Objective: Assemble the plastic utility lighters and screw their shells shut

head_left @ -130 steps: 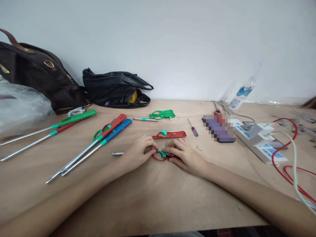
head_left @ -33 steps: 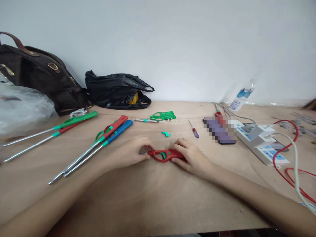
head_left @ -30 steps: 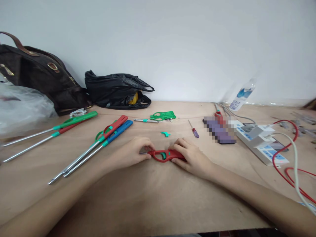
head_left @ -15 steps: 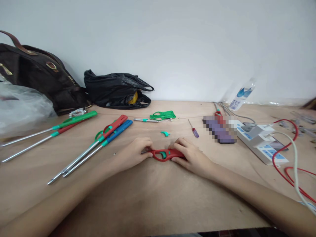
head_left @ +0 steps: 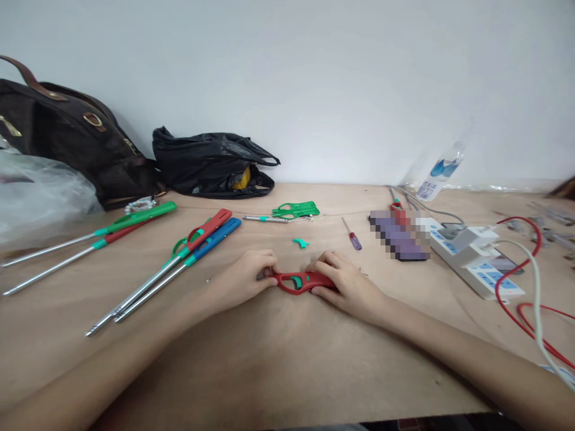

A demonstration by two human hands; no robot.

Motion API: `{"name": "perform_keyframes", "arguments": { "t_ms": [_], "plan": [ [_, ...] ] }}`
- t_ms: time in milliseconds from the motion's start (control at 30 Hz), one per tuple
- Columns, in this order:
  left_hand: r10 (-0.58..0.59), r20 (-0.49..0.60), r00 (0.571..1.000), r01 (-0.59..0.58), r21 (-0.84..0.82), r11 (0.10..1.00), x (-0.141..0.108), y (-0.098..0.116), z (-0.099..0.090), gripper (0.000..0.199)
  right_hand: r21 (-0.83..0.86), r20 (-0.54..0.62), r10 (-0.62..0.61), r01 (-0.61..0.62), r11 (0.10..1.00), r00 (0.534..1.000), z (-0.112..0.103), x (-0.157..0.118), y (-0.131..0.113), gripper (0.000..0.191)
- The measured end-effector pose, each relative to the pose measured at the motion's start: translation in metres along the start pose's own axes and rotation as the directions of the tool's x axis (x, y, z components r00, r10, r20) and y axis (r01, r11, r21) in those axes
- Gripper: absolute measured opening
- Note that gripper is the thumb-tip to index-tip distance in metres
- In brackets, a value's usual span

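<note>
Both hands hold a red lighter body [head_left: 291, 282] with a green trigger, lying level just above or on the tabletop. My left hand [head_left: 249, 274] pinches its left end, where the fingers partly hide a thin dark piece. Around the red handle at the right end, the fingers of my right hand [head_left: 344, 280] are closed. Behind the hands lie a small green trigger piece [head_left: 300, 243], a screwdriver [head_left: 353, 236] with a purple-red handle, green handle shells [head_left: 296, 209] and a metal tube [head_left: 266, 219].
Several long lighters [head_left: 206, 236] lie at left, near a dark bag [head_left: 76, 137] and a black plastic bag [head_left: 206, 161]. At right are a partly blurred phone [head_left: 399, 236], a white power strip [head_left: 476, 263] with red and white cables, and a bottle [head_left: 440, 170].
</note>
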State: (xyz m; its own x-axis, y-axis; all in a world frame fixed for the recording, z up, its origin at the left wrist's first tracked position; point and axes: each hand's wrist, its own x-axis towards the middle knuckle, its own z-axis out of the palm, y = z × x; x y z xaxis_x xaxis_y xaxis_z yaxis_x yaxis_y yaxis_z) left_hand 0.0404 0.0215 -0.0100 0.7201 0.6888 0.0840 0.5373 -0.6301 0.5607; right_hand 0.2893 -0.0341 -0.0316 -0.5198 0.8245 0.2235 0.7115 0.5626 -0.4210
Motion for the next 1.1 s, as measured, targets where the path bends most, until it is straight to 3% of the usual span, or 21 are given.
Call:
{"name": "perform_keyframes", "arguments": {
  "t_ms": [367, 667, 867, 1100],
  "plan": [
    [-0.015, 0.001, 1.000, 0.015, 0.046, 0.999, 0.000, 0.003, 0.002, 0.009, 0.112, -0.012, 0.063, -0.061, 0.992, 0.998, 0.002, 0.002, 0.003, 0.018],
    [-0.099, 0.071, 0.993, 0.086, 0.164, 0.983, -0.002, 0.015, 0.002, 0.009, 0.266, 0.153, 0.204, -0.239, 0.934, 0.967, -0.002, 0.006, 0.001, 0.026],
    [-0.047, 0.113, 0.992, 0.033, 0.122, 0.992, -0.007, 0.020, -0.004, 0.017, 0.162, 0.166, 0.230, -0.256, 0.953, 0.959, -0.008, 0.003, -0.008, 0.025],
    [0.044, 0.072, 0.996, -0.063, 0.278, 0.958, -0.008, 0.027, -0.010, 0.013, -0.007, 0.147, 0.122, -0.122, 0.992, 0.982, -0.014, 0.000, -0.013, 0.016]
  ]
}}
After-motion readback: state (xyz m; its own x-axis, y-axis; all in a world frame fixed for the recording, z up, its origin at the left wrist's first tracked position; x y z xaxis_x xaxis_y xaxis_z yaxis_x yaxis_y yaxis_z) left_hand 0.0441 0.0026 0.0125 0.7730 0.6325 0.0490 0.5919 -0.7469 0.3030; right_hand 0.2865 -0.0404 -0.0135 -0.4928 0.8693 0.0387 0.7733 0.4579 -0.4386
